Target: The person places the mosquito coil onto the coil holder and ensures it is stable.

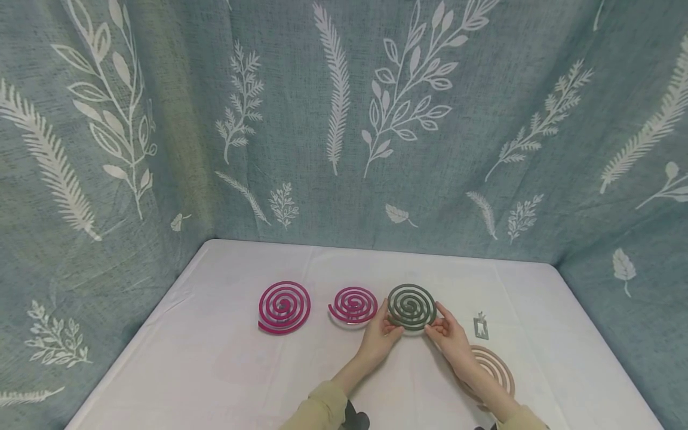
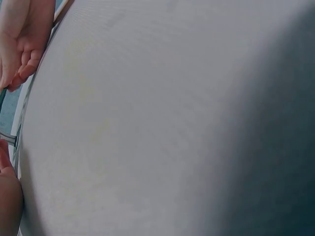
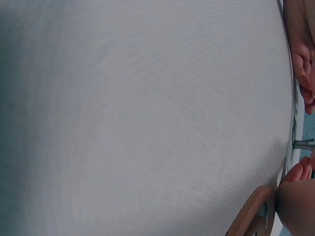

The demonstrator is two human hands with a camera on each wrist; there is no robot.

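A dark green mosquito coil (image 1: 410,307) is held level between both hands, in front of the body in the head view. My left hand (image 1: 377,339) pinches its left rim, and my right hand (image 1: 449,338) pinches the right rim. Under the coil, a grey metal coil stand (image 2: 8,138) shows between the hands in the left wrist view; most of the coil is out of that frame. Close to the left hand, a magenta coil (image 1: 353,305) sits raised over the table. Beneath the right forearm lies a brown coil (image 3: 250,211), partly hidden by the arm.
Further left, a second magenta coil (image 1: 285,307) rests on the white-covered table (image 1: 226,370). A small flat metal stand (image 1: 486,330) with a raised tab lies right of the right hand. A blue-green leaf-patterned curtain (image 1: 301,119) surrounds the table's back and sides.
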